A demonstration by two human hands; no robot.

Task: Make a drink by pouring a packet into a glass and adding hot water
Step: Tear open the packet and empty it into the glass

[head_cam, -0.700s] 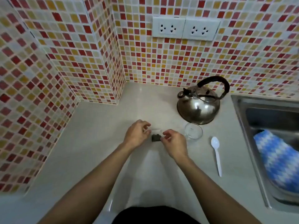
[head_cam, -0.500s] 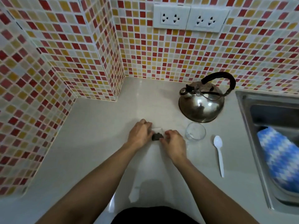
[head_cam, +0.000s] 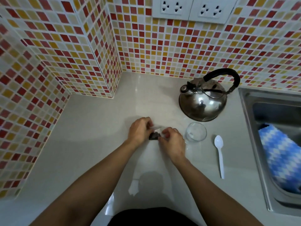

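Steel kettle (head_cam: 202, 103) behind glass (head_cam: 195, 132), spoon (head_cam: 219, 154) beside.

Left of my hands the surface (head_cam: 84, 137) lies bare to the tiled wall (head_cam: 24, 111); on my right stand the glass (head_cam: 196, 131), spoon (head_cam: 219, 152) and kettle (head_cam: 203, 101); the sink (head_cam: 249, 128) bounds that side.

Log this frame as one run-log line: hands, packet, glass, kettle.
left hand + right hand: both pinch packet, opening it | glass: upright, looks empty, right of hands | kettle: on counter behind glass, untouched | spoon: idle
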